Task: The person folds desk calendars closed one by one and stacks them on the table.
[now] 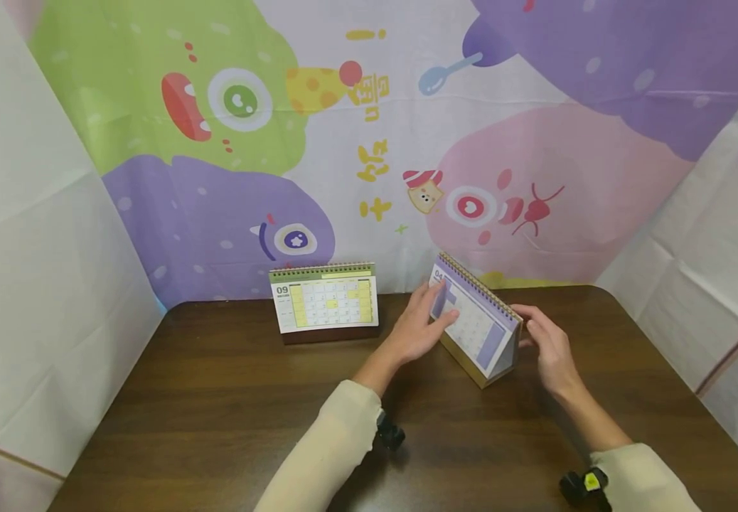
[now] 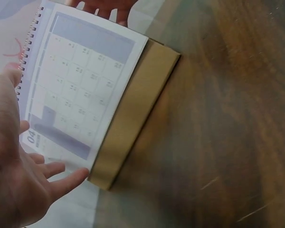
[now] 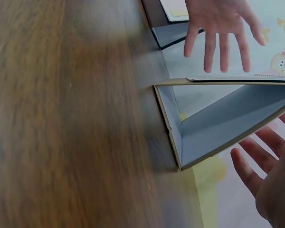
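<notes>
A purple desk calendar, marked 04, stands angled on the table, its gold-brown base lowest. My left hand is at its left end with fingers extended and thumb in front of the page; the left wrist view shows the fingers spread, and firm contact is unclear. By the upper right corner is my right hand, fingers slightly bent. In the right wrist view, that hand's relaxed fingers lie along the back panel. The stand's open triangular side shows there.
Left of the hands stands a second desk calendar, green and yellow, marked 09. Both calendars are on a dark wooden table. A cartoon-printed cloth hangs behind, and white cloth hangs at the sides.
</notes>
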A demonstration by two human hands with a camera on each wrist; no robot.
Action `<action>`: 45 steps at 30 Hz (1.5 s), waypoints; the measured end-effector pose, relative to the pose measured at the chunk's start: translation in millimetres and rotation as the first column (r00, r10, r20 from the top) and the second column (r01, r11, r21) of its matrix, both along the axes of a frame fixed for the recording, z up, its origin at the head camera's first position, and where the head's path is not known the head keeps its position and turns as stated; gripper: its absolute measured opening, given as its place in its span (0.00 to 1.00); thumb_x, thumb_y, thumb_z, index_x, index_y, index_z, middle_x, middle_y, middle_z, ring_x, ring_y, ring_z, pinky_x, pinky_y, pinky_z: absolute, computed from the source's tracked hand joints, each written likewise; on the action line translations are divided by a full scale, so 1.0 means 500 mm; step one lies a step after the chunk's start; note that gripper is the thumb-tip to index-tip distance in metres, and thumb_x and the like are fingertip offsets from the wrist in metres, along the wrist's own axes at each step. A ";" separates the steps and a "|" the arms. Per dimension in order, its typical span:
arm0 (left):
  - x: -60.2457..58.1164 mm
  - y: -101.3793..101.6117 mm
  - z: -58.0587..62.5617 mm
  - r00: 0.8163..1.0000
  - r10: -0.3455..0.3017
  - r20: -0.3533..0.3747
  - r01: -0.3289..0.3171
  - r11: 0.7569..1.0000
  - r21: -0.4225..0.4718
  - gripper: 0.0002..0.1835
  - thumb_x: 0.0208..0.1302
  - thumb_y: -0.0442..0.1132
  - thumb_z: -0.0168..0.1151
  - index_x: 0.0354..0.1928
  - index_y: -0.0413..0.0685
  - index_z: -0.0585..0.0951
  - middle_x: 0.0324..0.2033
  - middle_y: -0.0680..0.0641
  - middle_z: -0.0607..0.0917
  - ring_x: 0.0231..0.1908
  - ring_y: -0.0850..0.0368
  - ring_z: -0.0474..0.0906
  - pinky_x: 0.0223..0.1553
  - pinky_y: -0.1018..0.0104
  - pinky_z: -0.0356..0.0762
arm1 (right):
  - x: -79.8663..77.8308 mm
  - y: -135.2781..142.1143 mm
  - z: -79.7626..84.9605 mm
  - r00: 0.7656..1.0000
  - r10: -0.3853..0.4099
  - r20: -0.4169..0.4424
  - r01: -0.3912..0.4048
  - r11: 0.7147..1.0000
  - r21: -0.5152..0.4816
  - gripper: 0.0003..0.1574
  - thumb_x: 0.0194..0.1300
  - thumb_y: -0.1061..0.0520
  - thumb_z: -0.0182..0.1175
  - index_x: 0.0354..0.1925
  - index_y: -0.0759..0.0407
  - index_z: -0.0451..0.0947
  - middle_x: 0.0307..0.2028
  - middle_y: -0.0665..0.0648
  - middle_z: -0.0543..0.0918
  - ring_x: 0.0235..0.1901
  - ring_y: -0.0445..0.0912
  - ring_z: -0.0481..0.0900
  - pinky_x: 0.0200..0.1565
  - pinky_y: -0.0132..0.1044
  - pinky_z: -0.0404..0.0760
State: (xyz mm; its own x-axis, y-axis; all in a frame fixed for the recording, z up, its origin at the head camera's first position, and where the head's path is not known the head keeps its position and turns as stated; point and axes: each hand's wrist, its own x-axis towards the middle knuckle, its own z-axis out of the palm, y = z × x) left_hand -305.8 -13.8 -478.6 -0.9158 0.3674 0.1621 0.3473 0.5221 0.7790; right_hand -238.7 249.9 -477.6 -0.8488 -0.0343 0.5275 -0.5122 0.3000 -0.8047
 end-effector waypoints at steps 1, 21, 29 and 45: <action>0.007 -0.002 0.014 1.000 0.001 -0.005 -0.001 1.000 -0.012 0.43 0.84 0.69 0.51 0.92 0.65 0.57 0.93 0.37 0.50 0.90 0.32 0.54 0.85 0.24 0.61 | 0.001 0.002 0.001 1.000 0.003 -0.006 -0.003 1.000 0.005 0.28 0.87 0.60 0.41 0.65 0.75 0.82 0.53 0.25 0.86 0.49 0.27 0.83 0.42 0.28 0.86; 0.010 -0.006 0.106 0.998 -0.007 -0.065 0.001 0.996 -0.086 0.42 0.85 0.65 0.53 0.92 0.73 0.53 0.94 0.40 0.42 0.90 0.27 0.51 0.78 0.15 0.63 | 0.042 0.057 -0.013 0.968 0.047 -0.247 0.009 0.976 0.218 0.27 0.77 0.73 0.48 0.65 0.72 0.84 0.59 0.30 0.87 0.60 0.23 0.84 0.63 0.17 0.78; 0.004 -0.006 0.113 0.995 -0.023 -0.102 0.009 0.991 -0.132 0.40 0.85 0.65 0.54 0.91 0.76 0.56 0.94 0.43 0.41 0.91 0.31 0.51 0.77 0.18 0.69 | 0.019 0.090 -0.012 0.897 0.149 -0.416 -0.031 0.960 0.277 0.27 0.69 0.77 0.52 0.61 0.75 0.87 0.65 0.40 0.89 0.69 0.26 0.82 0.73 0.19 0.75; -0.003 0.007 0.113 0.991 -0.048 -0.127 0.029 0.988 -0.150 0.37 0.86 0.63 0.54 0.90 0.71 0.61 0.94 0.44 0.42 0.91 0.31 0.52 0.79 0.22 0.70 | 0.000 0.097 -0.007 0.793 0.205 -0.574 -0.036 0.956 0.292 0.21 0.81 0.63 0.54 0.50 0.74 0.92 0.57 0.60 0.96 0.58 0.33 0.89 0.49 0.21 0.72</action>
State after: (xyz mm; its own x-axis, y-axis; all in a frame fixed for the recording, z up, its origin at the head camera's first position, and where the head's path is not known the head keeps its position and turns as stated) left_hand -307.1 -10.5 -422.2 -0.8753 0.4305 0.2205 0.4626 0.6120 0.6415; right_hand -238.8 298.6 -481.2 -0.3510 -0.3179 0.8808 -0.9065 0.3510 -0.2345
